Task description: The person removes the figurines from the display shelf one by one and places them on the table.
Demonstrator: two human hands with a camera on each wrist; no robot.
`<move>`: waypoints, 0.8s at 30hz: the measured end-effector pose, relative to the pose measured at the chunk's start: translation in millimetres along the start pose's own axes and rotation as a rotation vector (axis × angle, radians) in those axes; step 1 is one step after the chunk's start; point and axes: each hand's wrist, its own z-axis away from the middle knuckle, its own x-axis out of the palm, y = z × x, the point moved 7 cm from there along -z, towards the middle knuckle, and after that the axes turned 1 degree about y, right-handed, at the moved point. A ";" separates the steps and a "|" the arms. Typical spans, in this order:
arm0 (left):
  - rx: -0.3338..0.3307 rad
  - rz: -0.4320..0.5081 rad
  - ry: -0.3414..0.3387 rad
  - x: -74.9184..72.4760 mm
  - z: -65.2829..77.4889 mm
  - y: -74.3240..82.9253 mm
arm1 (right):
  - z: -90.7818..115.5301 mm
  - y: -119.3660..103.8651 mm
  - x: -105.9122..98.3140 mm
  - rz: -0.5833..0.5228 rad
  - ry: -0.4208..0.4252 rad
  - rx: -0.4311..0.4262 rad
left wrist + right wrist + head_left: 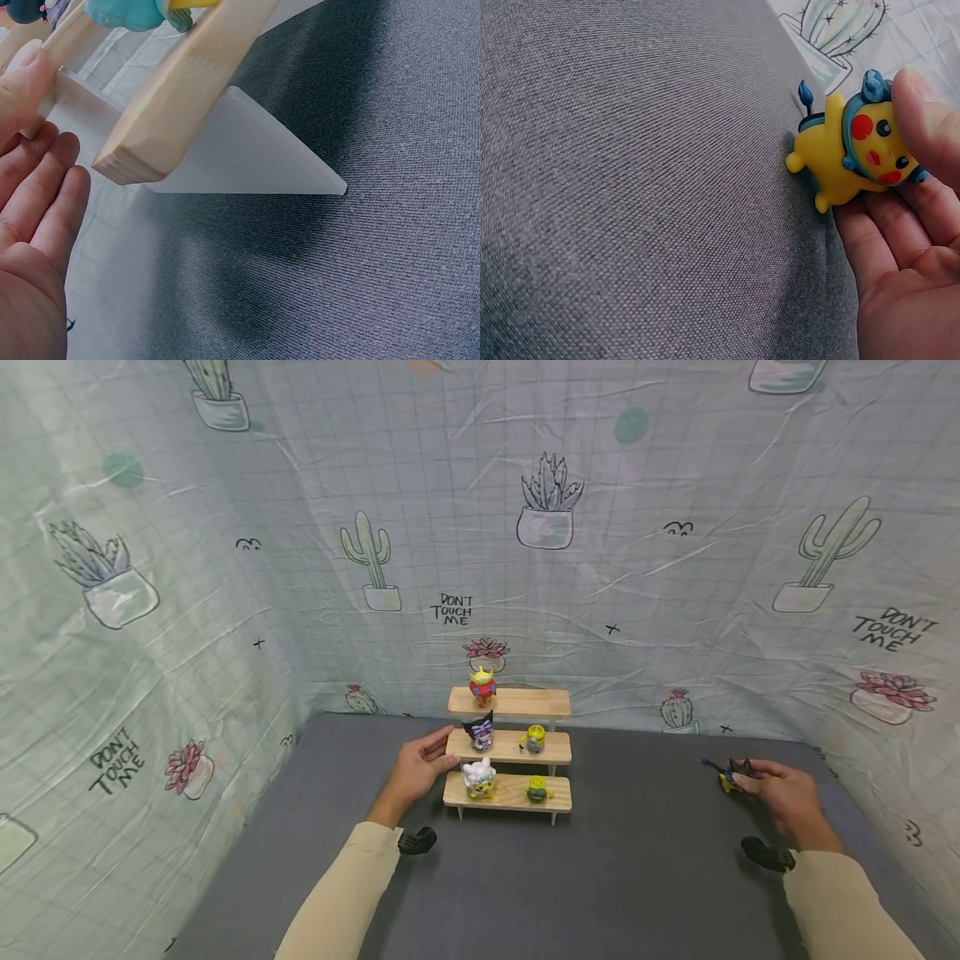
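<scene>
A three-tier wooden display stand (pixel 510 797) with pale supports (pixel 247 150) stands on the dark grey cloth. My left hand (pixel 417 767) grips the left end of its middle tier, thumb above and fingers (pixel 49 180) below the board. Out to the right, my right hand (pixel 787 797) pinches a yellow Pikachu figurine (pixel 829 154) by its head, close to the cloth. That figurine has red cheeks, a dark blue hood and a thin dark tail; my thumb covers part of the head.
On the top tier is a red-and-yellow figurine (pixel 482 687). The middle tier bears a black-eared purple figurine (pixel 482 733) and a minion figurine (pixel 535 739). On the bottom are a white-topped figurine (pixel 478 779) and a green-yellow one (pixel 537 789). A patterned curtain (pixel 480 568) surrounds the table.
</scene>
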 end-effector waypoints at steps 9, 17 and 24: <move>0.018 0.003 -0.010 0.9 -0.6 1.8 | 0.8 -1.9 -3.3 0.062 0.007 -0.015; 0.016 0.017 0.000 -1.0 0.9 1.5 | 4.1 -5.2 1.4 0.124 -0.082 -0.032; 0.021 0.005 -0.014 0.8 1.8 1.2 | 8.8 -1.3 0.0 0.177 -0.106 -0.088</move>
